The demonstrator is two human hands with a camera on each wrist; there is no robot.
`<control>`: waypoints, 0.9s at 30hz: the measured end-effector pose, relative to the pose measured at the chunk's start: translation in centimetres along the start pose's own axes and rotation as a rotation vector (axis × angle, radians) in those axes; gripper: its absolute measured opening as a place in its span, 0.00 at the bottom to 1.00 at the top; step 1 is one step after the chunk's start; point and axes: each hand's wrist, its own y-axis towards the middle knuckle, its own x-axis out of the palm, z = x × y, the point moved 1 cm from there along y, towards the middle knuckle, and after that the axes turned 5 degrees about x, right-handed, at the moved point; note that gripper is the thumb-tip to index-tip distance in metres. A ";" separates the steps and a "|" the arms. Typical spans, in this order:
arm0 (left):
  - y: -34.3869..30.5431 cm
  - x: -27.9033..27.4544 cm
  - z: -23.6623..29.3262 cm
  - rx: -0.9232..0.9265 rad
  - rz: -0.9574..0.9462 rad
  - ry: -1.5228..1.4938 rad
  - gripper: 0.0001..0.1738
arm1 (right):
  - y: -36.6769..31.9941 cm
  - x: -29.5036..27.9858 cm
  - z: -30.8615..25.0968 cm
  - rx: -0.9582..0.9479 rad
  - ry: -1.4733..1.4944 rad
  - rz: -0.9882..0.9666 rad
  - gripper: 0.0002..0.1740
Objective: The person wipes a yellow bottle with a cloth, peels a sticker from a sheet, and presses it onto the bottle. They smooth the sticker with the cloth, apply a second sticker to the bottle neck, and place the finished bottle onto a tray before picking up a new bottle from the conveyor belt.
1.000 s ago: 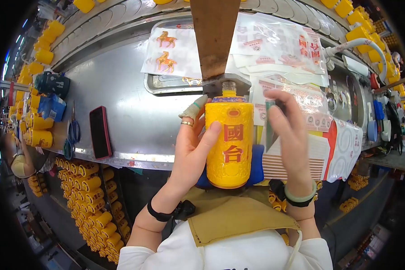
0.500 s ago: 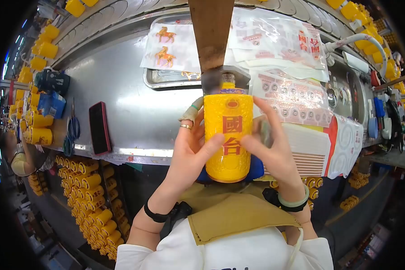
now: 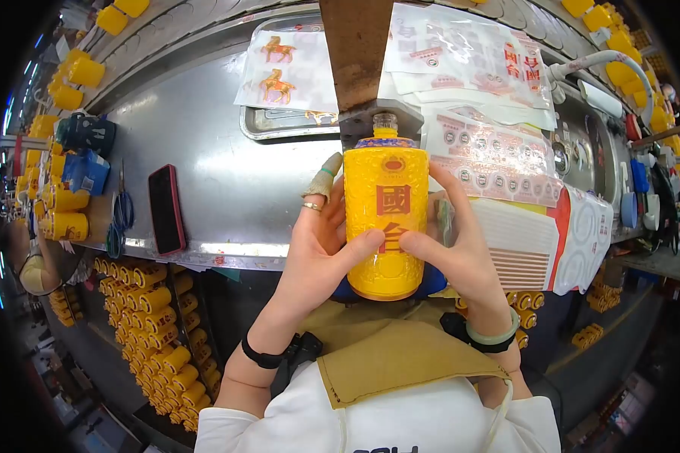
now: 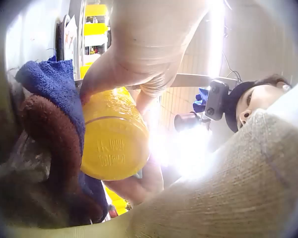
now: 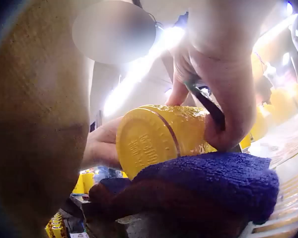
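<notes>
"Where's the bottle?"

"The yellow embossed bottle (image 3: 385,181) lies between the two hands, neck toward twelve o'clock and base toward six, on a folded blue towel (image 5: 223,181)."

"And the fingers?"

"The left hand (image 3: 306,249) is part-curled round its nine o'clock side, thumb on the front by the lower red character (image 3: 391,237). A wrapped finger (image 3: 325,177) points up toward one o'clock, near the shoulder. The right hand (image 3: 468,257) cups the three o'clock side, thumb facing the other. There's a thin flat tool (image 5: 207,103) in that hand too; I can't tell exactly how it's gripped."

"What worries you?"

"That character, mostly. If it isn't firmly stuck, uneven thumb pressure could skew or crease it. The tool's edge, so near the surface, could scratch it if the hand turned. And a round body on soft towelling could roll if one side let go."

"Anything near the neck?"

"A dark metal bracket (image 3: 406,117) just beside it, around one o'clock; a push that way might knock the glass. The printed decal sheets (image 3: 495,162) at two o'clock and the phone (image 3: 165,210) at nine look well out of reach of that."
</notes>
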 end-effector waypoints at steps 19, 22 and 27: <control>-0.1 -0.3 -0.3 0.019 -0.032 -0.010 0.52 | 0.1 0.1 0.2 0.008 0.058 -0.007 0.52; 0.0 -0.3 -0.2 0.021 -0.039 -0.021 0.52 | 0.1 -0.1 0.4 0.010 0.014 0.006 0.51; 0.0 -0.2 -0.1 0.018 -0.034 -0.025 0.53 | 0.1 0.0 0.3 -0.013 0.010 0.003 0.51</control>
